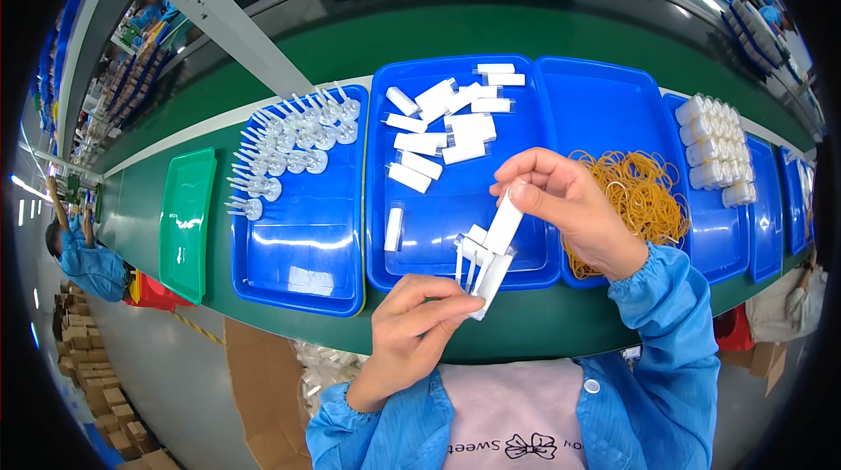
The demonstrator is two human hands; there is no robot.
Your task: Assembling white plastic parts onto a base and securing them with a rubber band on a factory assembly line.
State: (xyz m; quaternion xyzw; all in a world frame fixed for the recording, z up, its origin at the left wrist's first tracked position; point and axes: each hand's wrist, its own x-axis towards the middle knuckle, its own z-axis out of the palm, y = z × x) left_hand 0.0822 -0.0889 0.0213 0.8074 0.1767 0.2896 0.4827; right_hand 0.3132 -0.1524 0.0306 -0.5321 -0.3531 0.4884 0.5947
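Over the front of the middle blue tray (412, 270), my left hand (413, 330) pinches a small bunch of slim white rectangular pieces (492, 282), some with clear ends. Thin white strips stick up from the same bunch beside the fingertips. My right hand (574, 207) grips the top of a white rectangular piece (504, 223) between thumb and fingers. Its lower end meets the bunch in my left hand; whether they are joined I cannot tell. Several similar white pieces (470, 128) with clear ends lie loose in that tray, behind my hands.
A blue tray (298, 282) at left holds rows of clear, stemmed plastic parts (298, 137). Yellow rubber bands (635, 203) fill the front of the tray at right. Beyond stand banded stacks of white cylinders (714, 146). A green tray (187, 225) lies far left.
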